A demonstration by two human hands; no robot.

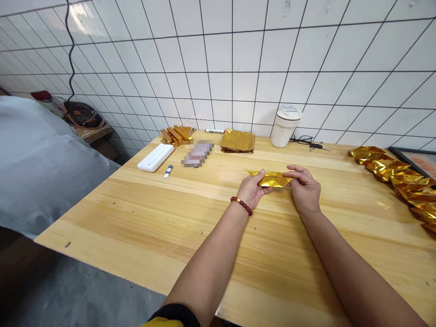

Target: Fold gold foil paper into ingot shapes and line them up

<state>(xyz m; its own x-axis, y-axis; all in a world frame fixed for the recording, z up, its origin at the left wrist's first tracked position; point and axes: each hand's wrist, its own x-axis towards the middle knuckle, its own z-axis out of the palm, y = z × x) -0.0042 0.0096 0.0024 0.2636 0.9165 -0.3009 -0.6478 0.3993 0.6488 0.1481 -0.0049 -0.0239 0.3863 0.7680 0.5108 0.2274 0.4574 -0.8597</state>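
Gold foil sheet [271, 179], folded flat, lies on the wooden table [163, 223] between both hands. Left hand [251, 188] pinches its left end, a red bead bracelet [241, 205] on the wrist. Right hand [305, 188] pinches its right end. Foil stack [237, 141] and white cup [285, 126] sit near the tiled wall; folded gold pieces [407, 184] are heaped at right.

The head-worn camera looks forward and down, close over the wooden table [134, 225], toward the tiled wall [235, 61].
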